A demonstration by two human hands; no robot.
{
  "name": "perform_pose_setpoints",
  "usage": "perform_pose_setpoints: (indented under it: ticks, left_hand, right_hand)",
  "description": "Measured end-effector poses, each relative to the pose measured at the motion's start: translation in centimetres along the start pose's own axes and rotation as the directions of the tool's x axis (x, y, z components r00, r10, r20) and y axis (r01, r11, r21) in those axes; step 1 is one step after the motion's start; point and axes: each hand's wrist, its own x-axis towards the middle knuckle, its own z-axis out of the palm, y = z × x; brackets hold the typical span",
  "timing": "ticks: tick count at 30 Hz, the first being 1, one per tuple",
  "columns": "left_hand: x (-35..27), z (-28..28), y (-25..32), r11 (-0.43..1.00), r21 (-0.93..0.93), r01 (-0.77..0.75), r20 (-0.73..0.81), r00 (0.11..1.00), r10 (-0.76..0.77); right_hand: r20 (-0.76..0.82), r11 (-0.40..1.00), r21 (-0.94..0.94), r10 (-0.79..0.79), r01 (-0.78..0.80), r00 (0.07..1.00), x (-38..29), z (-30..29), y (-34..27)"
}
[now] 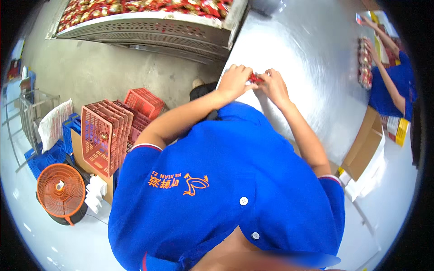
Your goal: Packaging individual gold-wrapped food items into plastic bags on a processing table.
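Note:
Both hands meet over the near left edge of a shiny metal table [301, 64]. Between them is a small red wrapped packet [255, 79], mostly covered by fingers. My left hand [236, 82] grips its left side, fingers bent over the top. My right hand [274, 87] pinches the opposite side with thumb and fingertips. What the wrapper contains cannot be seen. Beyond my left hand, many red and gold wrapped packets [145, 7] fill a large metal bin with perforated sides [145, 32].
Pink plastic crates [107, 135] and a red crate [144, 101] stand at left, near an orange fan [61, 189] and blue crates [47, 157]. At right, a co-worker's arm [390, 74] reaches by a row of red-gold packets [365, 62]. An open cardboard box [364, 144] sits nearer.

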Motion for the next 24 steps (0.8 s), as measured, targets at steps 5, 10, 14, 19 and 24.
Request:
perform_pose_setpoints:
  ticks: [5,10,14,19,24]
  left_hand:
    - [0.7,4.2,-0.5,0.989,-0.061,-0.138,-0.341,0.934,0.109]
    - [1.5,4.3,-1.7,0.963,0.031,-0.266,-0.244,0.933,0.265]
    - [1.5,4.4,-1.7,0.966,0.014,-0.26,-0.249,0.934,0.255]
    - [1.6,3.0,-2.0,0.949,-0.066,-0.307,-0.158,0.943,0.294]
    - [1.9,3.9,-1.8,0.908,-0.114,-0.402,-0.216,0.903,0.372]
  right_hand:
    - [-0.034,0.99,0.143,0.003,0.001,0.999,-0.6,0.8,0.5]
    - [0.119,0.999,0.04,-0.01,0.005,0.993,0.0,-1.7,-1.1]
    - [0.13,0.96,0.28,-0.041,0.003,0.991,5.4,-11.2,-6.0]
    - [-0.26,0.873,0.22,-0.378,0.436,0.888,19.1,-14.8,-16.7]
    - [-0.131,0.83,0.102,-0.536,0.549,0.834,36.8,-7.1,-22.6]
